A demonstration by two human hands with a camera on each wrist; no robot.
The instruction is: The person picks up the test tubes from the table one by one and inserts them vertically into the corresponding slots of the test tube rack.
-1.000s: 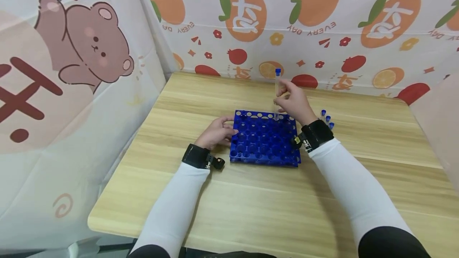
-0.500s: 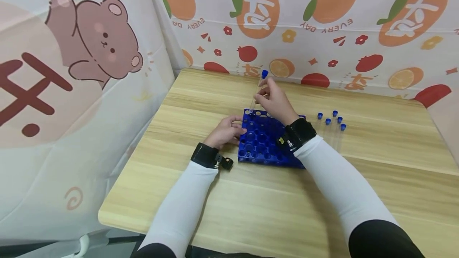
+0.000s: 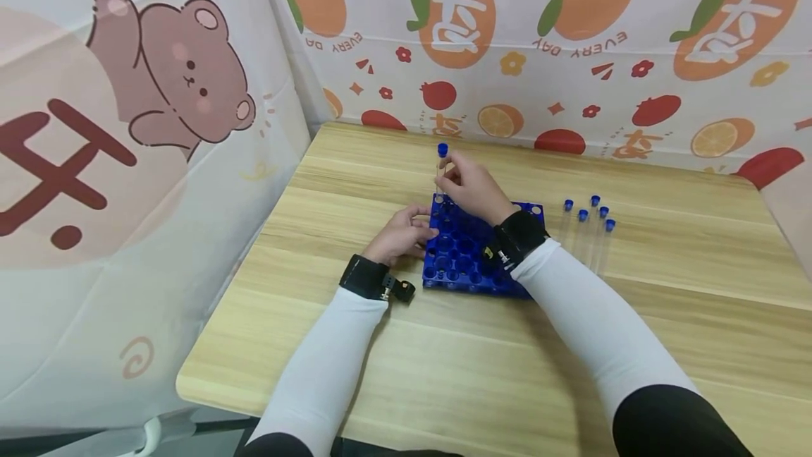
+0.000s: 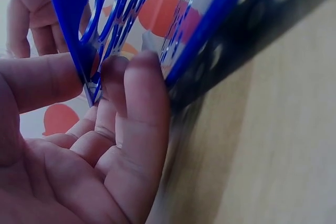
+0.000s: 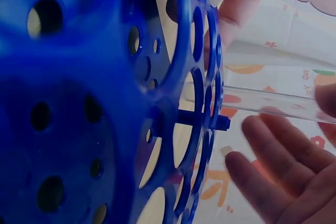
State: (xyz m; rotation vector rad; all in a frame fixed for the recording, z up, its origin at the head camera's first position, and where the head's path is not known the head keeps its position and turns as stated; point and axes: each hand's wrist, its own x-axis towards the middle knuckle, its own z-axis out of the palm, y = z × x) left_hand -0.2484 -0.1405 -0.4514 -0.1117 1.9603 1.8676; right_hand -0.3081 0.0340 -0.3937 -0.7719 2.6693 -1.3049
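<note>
A blue test tube rack (image 3: 444, 254) with rows of round holes stands on the table. My left hand (image 3: 397, 237) grips its left edge, thumb above and fingers beneath the upper plate, as the left wrist view (image 4: 126, 145) shows. Between the thumb and fingers of my right hand (image 3: 474, 187) is a clear test tube (image 3: 440, 173) with a blue cap (image 3: 443, 149). The tube is nearly upright at the rack's back left corner. In the right wrist view, the lower end of the tube (image 5: 257, 99) passes through a hole of the upper plate.
Several clear tubes with blue caps (image 3: 583, 215) lie on the wooden table (image 3: 685, 252) to the right of the rack, near my right forearm. A printed cloth (image 3: 520, 83) hangs behind the table's back edge, and another covers the left side.
My right hand has carried the tube left along the rack's back row to the corner. The tube tilted, then straightened and sank lower. My left hand keeps its grip. The head view shifted slightly.
</note>
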